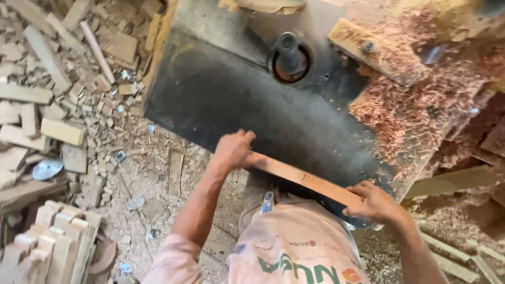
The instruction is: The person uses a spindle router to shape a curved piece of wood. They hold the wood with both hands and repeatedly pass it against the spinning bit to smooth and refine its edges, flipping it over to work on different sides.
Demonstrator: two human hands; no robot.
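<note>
While the left hand (233, 150) grips one end of the long, thin, reddish-brown wooden strip (302, 180) and the right hand (374, 202) clasps the other, the strip lies along the near edge of the dark metal machine table (221, 94), apparently being positioned; feeding it toward the upright black spindle (289, 52) would call for steady two-handed control.

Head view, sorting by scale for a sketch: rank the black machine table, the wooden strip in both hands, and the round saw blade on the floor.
1. Black machine table
2. Wooden strip
3. Saw blade, though it lies farther away.

A pale printed sack apron (294, 252) covers the person's front.
</note>
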